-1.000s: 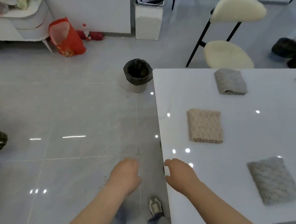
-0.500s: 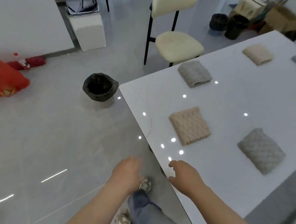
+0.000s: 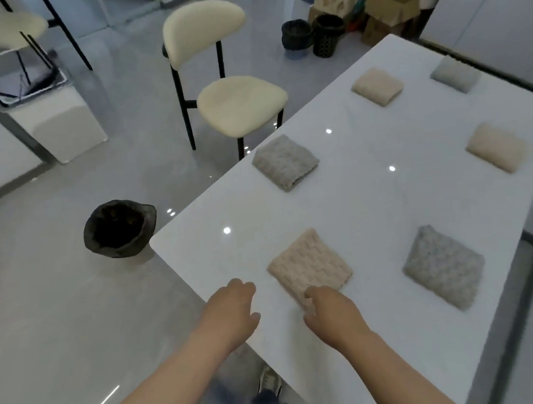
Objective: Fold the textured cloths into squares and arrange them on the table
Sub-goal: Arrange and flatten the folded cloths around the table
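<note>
The beige cloth [image 3: 311, 263] lies folded at the near end of the bench [image 3: 357, 199] among five other folded cloths [image 3: 443, 265], so this looks like final arranging. The right hand [image 3: 331, 310] has its fingers bent onto the cloth's near corner, pinching or not I cannot tell. The left hand [image 3: 234, 310] hovers empty, fingers loosely apart; next probably comes a squaring nudge.

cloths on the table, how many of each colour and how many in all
beige cloths: 3
grey cloths: 3
total: 6, all folded
</note>
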Motion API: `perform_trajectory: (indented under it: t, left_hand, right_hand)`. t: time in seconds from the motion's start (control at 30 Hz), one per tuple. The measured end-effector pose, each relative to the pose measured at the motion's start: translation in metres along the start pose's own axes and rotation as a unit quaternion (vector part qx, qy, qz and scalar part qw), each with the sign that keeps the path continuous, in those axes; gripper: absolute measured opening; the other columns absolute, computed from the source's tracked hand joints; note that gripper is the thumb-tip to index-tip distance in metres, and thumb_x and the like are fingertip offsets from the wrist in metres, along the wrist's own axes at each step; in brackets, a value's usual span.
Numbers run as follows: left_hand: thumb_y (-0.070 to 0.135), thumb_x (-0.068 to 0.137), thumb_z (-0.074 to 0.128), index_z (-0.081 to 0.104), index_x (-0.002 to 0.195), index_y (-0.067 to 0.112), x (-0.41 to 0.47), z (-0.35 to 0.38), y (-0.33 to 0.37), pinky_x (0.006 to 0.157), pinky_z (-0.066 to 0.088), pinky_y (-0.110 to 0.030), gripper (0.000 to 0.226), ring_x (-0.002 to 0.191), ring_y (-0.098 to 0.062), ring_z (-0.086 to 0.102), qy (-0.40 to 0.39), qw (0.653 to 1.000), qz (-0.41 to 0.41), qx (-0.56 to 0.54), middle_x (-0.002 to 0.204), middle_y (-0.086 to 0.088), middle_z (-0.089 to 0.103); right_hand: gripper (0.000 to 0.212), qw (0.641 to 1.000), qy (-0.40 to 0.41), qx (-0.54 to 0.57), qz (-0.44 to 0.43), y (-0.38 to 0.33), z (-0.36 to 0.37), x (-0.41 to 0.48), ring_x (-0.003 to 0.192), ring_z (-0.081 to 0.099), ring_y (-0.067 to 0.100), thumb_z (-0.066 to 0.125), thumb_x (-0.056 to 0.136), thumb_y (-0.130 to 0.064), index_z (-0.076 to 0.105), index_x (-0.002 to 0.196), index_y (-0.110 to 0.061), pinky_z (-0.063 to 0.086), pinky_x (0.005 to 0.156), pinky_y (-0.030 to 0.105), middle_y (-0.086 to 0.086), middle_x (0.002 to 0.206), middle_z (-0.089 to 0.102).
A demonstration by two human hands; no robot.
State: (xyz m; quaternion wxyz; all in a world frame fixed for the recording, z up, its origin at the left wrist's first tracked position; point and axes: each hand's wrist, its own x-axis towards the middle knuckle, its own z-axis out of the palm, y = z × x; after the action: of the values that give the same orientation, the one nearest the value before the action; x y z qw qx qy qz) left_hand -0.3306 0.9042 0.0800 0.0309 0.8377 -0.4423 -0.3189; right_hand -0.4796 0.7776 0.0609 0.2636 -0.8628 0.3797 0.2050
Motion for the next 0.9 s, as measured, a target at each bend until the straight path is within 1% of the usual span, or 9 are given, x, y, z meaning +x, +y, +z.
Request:
perform_trajectory:
  t: [0.17, 0.33, 0.4, 0.47, 0.6, 0.67, 0.73, 0.83, 0.9]
  left_hand:
    - [0.031, 0.093, 0.047, 0.047, 0.126, 0.012, 0.050, -0.018, 0.001, 0.090, 0.047, -0.033, 0.037, 0.107, -0.021, 0.054, -0.041, 0.995, 0.076, 0.053, 0.124, -0.005, 0.049]
    - [0.031, 0.095, 0.044, 0.046, 0.131, 0.016, 0.096, -0.043, -0.006, 0.089, 0.045, -0.030, 0.039, 0.109, -0.023, 0.053, -0.079, 0.974, 0.171, 0.122, 0.126, -0.006, 0.047]
    - [0.030, 0.095, 0.044, 0.049, 0.130, 0.016, 0.112, -0.051, -0.008, 0.088, 0.046, -0.031, 0.037, 0.108, -0.023, 0.054, -0.086, 0.966, 0.201, 0.141, 0.126, -0.006, 0.048]
    - [0.029, 0.095, 0.044, 0.051, 0.125, 0.014, 0.127, -0.054, -0.009, 0.087, 0.047, -0.032, 0.034, 0.105, -0.024, 0.054, -0.093, 0.957, 0.228, 0.154, 0.123, -0.007, 0.049]
    - [0.025, 0.092, 0.047, 0.050, 0.121, 0.014, 0.144, -0.050, -0.006, 0.081, 0.048, -0.033, 0.031, 0.090, -0.021, 0.051, -0.114, 0.941, 0.279, 0.158, 0.113, -0.006, 0.050]
    - [0.023, 0.091, 0.048, 0.047, 0.125, 0.016, 0.148, -0.045, -0.005, 0.083, 0.049, -0.036, 0.035, 0.095, -0.023, 0.054, -0.132, 0.934, 0.295, 0.152, 0.114, -0.007, 0.049]
    - [0.023, 0.091, 0.048, 0.045, 0.128, 0.017, 0.150, -0.040, -0.005, 0.085, 0.050, -0.037, 0.038, 0.098, -0.024, 0.055, -0.150, 0.930, 0.302, 0.144, 0.117, -0.007, 0.048]
    - [0.024, 0.092, 0.047, 0.044, 0.130, 0.018, 0.155, -0.034, -0.007, 0.086, 0.049, -0.036, 0.039, 0.097, -0.025, 0.057, -0.165, 0.927, 0.304, 0.145, 0.120, -0.007, 0.047]
    - [0.023, 0.092, 0.047, 0.044, 0.132, 0.018, 0.157, -0.029, -0.008, 0.086, 0.049, -0.035, 0.041, 0.100, -0.025, 0.057, -0.169, 0.927, 0.298, 0.155, 0.121, -0.007, 0.047]
  right_hand:
    - [0.031, 0.995, 0.024, 0.045, 0.089, 0.006, -0.005, 0.007, 0.104, 0.058, 0.021, 0.045, 0.092, -0.019, 0.055, 0.121, -0.010, 0.048, 0.086, 0.031, 0.005, 0.117, 0.060]
    - [0.033, 0.975, 0.052, 0.105, 0.187, -0.003, -0.006, 0.003, 0.106, 0.057, 0.019, 0.047, 0.093, -0.022, 0.052, 0.125, -0.015, 0.044, 0.084, 0.025, 0.004, 0.121, 0.056]
    - [0.035, 0.965, 0.059, 0.128, 0.221, -0.010, -0.002, 0.003, 0.109, 0.056, 0.018, 0.047, 0.094, -0.025, 0.050, 0.128, -0.015, 0.043, 0.086, 0.024, 0.004, 0.123, 0.054]
    - [0.037, 0.953, 0.069, 0.154, 0.253, -0.015, 0.004, 0.005, 0.111, 0.055, 0.017, 0.047, 0.096, -0.028, 0.047, 0.130, -0.016, 0.042, 0.088, 0.022, 0.004, 0.125, 0.053]
    - [0.044, 0.923, 0.086, 0.210, 0.311, -0.021, 0.013, 0.010, 0.111, 0.055, 0.020, 0.048, 0.097, -0.032, 0.039, 0.137, -0.015, 0.042, 0.085, 0.023, 0.006, 0.125, 0.052]
    - [0.045, 0.911, 0.093, 0.230, 0.328, -0.022, 0.018, 0.014, 0.110, 0.055, 0.021, 0.049, 0.097, -0.031, 0.037, 0.136, -0.014, 0.043, 0.083, 0.025, 0.008, 0.125, 0.053]
    - [0.045, 0.903, 0.105, 0.248, 0.336, -0.022, 0.022, 0.018, 0.104, 0.057, 0.022, 0.050, 0.096, -0.030, 0.036, 0.135, -0.014, 0.046, 0.079, 0.027, 0.008, 0.121, 0.054]
    - [0.051, 0.904, 0.108, 0.247, 0.333, -0.020, 0.029, 0.025, 0.094, 0.056, 0.021, 0.047, 0.096, -0.029, 0.029, 0.142, -0.017, 0.042, 0.071, 0.026, 0.009, 0.115, 0.053]
    - [0.055, 0.907, 0.109, 0.246, 0.324, -0.018, 0.033, 0.028, 0.091, 0.056, 0.021, 0.047, 0.096, -0.029, 0.024, 0.145, -0.020, 0.042, 0.070, 0.026, 0.009, 0.111, 0.054]
